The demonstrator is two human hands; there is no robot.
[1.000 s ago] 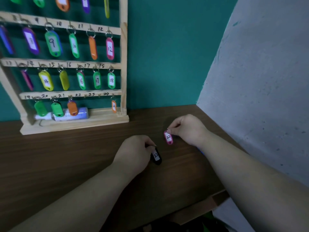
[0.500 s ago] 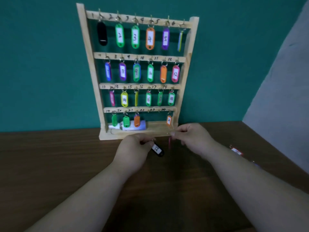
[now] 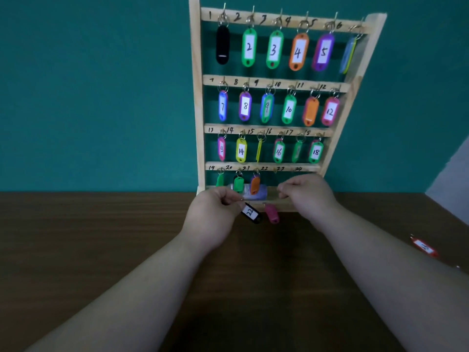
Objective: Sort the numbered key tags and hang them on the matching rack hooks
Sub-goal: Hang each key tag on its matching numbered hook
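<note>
The wooden key rack (image 3: 196,97) stands against the teal wall, with numbered tags hanging in four rows. In the bottom row, hooks 19, 20 and 21 carry tags, while hook 22 (image 3: 275,171) is bare. My left hand (image 3: 215,214) pinches the ring of a black tag marked 22 (image 3: 251,213), which dangles in front of the rack base. My right hand (image 3: 307,196) is pinched just right of it. A pink tag (image 3: 272,214) sits slightly below and left of those fingertips, and I cannot tell whether they hold it. My right hand hides the spot under hook 24.
A red tag (image 3: 424,247) lies on the brown table (image 3: 101,250) at the far right. A white and purple tube (image 3: 256,196) lies on the rack's base shelf. A grey wall (image 3: 454,174) closes the right side.
The view has swung left and up, and the whole rack now shows. Both hands moved from the open table up to the rack's bottom row, carrying the black and pink tags.
</note>
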